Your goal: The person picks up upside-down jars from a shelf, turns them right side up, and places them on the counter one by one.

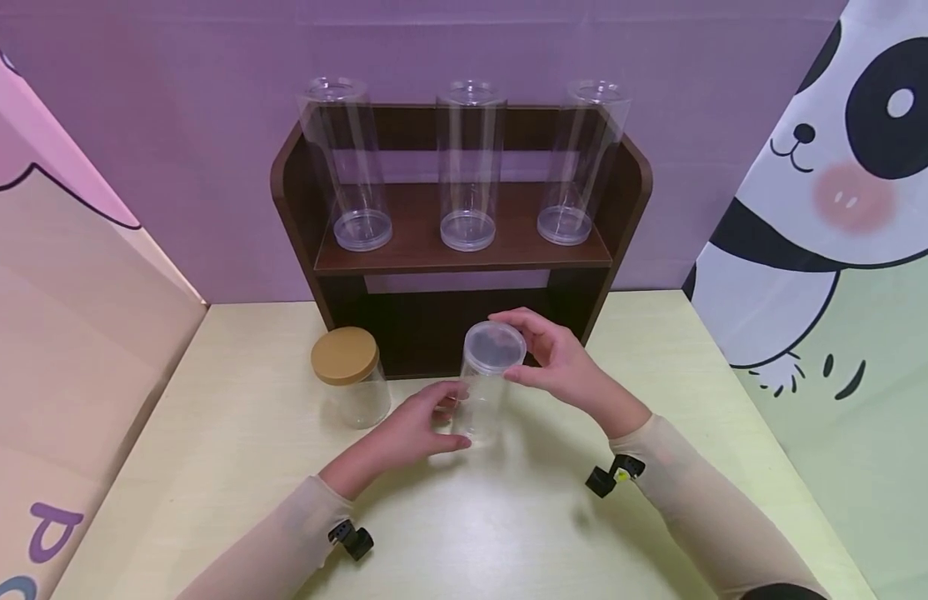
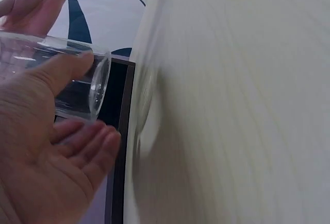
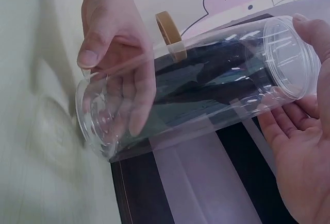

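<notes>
A tall clear plastic jar with a translucent lid is held near the front of the shelf. My right hand grips it at the lid end, thumb on one side and fingers on the other. Beside the lower part is my left hand, thumb and fingers spread around the jar. In the left wrist view, the left fingers look apart from the wall. The jar's bottom appears raised off the table there. Through the clear wall, the right wrist view shows the left hand behind it.
A shorter clear jar with a tan lid stands left of my hands. Behind is a dark brown two-tier shelf. Three tall clear jars, left, middle and right, stand on its upper tier.
</notes>
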Action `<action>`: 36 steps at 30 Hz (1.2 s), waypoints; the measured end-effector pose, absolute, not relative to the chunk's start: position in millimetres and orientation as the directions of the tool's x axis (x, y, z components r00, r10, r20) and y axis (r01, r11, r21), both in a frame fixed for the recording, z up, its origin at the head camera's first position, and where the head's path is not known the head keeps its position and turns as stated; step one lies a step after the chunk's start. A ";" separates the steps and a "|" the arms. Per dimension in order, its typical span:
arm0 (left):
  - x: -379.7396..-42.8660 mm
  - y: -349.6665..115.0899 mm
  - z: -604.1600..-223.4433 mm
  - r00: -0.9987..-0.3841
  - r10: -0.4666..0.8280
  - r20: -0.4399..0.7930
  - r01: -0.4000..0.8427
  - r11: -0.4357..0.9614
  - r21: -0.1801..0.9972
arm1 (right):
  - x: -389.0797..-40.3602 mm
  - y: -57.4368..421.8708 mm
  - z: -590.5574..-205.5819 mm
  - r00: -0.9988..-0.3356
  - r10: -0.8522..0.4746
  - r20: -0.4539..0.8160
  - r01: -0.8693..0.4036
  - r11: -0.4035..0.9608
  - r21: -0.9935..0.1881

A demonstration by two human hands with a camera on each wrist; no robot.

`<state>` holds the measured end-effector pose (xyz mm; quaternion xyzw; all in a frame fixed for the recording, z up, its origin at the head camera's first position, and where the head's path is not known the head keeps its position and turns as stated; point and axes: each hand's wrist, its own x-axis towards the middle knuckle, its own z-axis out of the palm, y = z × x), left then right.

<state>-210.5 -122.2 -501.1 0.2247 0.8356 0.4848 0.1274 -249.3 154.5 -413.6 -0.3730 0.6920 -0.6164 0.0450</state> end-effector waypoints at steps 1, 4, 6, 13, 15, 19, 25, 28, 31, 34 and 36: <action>-209.9 -124.3 -501.5 -0.875 0.483 -0.004 0.239 0.440 0.866 | -249.8 154.0 -413.6 -0.724 -0.565 0.395 -0.458 -0.034 -0.888; -206.8 -133.0 -501.2 -0.890 0.456 -0.014 0.220 0.456 0.862 | -252.0 152.0 -414.8 -0.739 -0.552 0.386 -0.450 -0.022 -0.893; -204.4 -139.9 -499.4 -0.884 0.466 -0.014 0.230 0.461 0.857 | -253.8 149.8 -415.6 -0.748 -0.544 0.381 -0.449 -0.009 -0.894; -193.0 -163.2 -492.3 -0.838 0.544 -0.040 0.272 0.481 0.833 | -260.8 137.9 -421.6 -0.775 -0.524 0.354 -0.435 0.035 -0.900; -190.8 -169.8 -492.0 -0.837 0.545 -0.049 0.266 0.484 0.834 | -263.8 132.1 -423.7 -0.779 -0.523 0.347 -0.427 0.037 -0.903; -188.3 -180.5 -492.0 -0.835 0.548 -0.050 0.263 0.477 0.839 | -269.6 118.8 -425.6 -0.778 -0.527 0.341 -0.424 0.041 -0.905; -187.4 -190.9 -493.6 -0.832 0.554 -0.035 0.285 0.481 0.829 | -275.1 97.8 -427.3 -0.777 -0.534 0.333 -0.429 0.063 -0.901; -186.6 -192.9 -493.4 -0.827 0.562 -0.028 0.293 0.473 0.831 | -277.6 87.3 -427.2 -0.773 -0.541 0.333 -0.436 0.072 -0.897; -185.8 -193.3 -493.9 -0.819 0.572 -0.031 0.293 0.464 0.836 | -279.3 78.2 -426.5 -0.772 -0.546 0.324 -0.433 0.078 -0.898; -185.4 -192.9 -494.8 -0.813 0.582 -0.033 0.289 0.452 0.844 | -280.5 71.0 -425.7 -0.773 -0.551 0.313 -0.424 0.082 -0.902; -185.6 -192.8 -495.3 -0.809 0.587 -0.032 0.290 0.446 0.846 | -280.8 67.3 -424.9 -0.773 -0.556 0.306 -0.415 0.080 -0.906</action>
